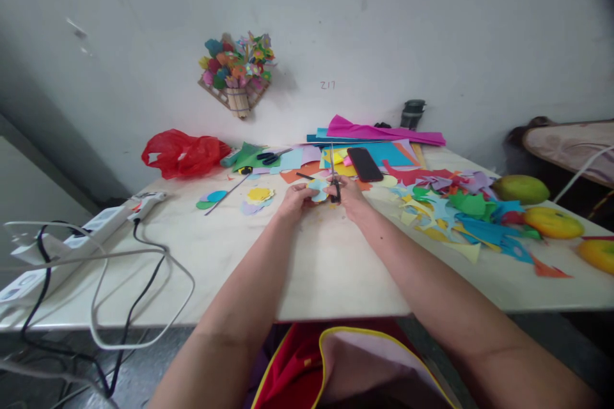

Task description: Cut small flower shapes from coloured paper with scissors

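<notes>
Between both hands is a light blue paper cutout (317, 190) with a scalloped edge. My left hand (296, 199) pinches it from the left side. In my right hand (351, 197) is a pair of scissors (335, 190) with black handles, blades pointing away toward the wall. The right fingers also reach the cutout's right edge; whether they grip it is hard to tell. Left of the hands lie yellow flower-shaped cutouts (259, 195) on lilac ones. Farther left are overlapping blue, green and lilac paper circles (217, 196).
Colourful paper scraps (446, 211) and mangoes (554, 222) cover the right side. A phone (364, 165), paper sheets (384, 152) and spare scissors (272, 156) lie behind. A red plastic bag (185, 152) sits back left; a power strip (71, 249) with cables runs along the left edge.
</notes>
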`<control>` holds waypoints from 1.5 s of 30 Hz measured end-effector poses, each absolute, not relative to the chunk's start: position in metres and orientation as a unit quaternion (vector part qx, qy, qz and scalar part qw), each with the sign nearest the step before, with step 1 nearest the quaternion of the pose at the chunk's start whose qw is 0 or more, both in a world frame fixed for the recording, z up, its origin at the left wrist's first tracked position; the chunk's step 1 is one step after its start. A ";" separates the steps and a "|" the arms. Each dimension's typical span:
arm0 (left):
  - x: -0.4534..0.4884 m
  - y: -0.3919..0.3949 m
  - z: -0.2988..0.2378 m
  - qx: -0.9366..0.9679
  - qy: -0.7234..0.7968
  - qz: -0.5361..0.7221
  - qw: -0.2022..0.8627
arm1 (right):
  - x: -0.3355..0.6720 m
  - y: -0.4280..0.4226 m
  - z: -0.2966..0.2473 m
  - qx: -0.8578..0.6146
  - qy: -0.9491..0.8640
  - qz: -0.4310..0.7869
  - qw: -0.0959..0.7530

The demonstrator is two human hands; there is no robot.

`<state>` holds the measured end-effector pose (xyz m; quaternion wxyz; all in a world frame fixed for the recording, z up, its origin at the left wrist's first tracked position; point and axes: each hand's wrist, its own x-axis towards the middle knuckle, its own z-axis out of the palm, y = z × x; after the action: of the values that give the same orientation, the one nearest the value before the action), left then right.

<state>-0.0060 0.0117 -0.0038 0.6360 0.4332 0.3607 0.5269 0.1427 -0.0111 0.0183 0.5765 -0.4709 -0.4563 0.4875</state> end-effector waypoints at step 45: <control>-0.024 0.012 0.011 0.365 0.442 0.552 0.606 | 0.200 -0.016 0.037 -0.466 -0.725 0.477 0.172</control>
<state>-0.0243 0.0120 0.0108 0.6059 0.3647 0.4420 0.5519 0.1998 -0.0158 0.0370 0.1724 -0.4663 -0.7246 0.4773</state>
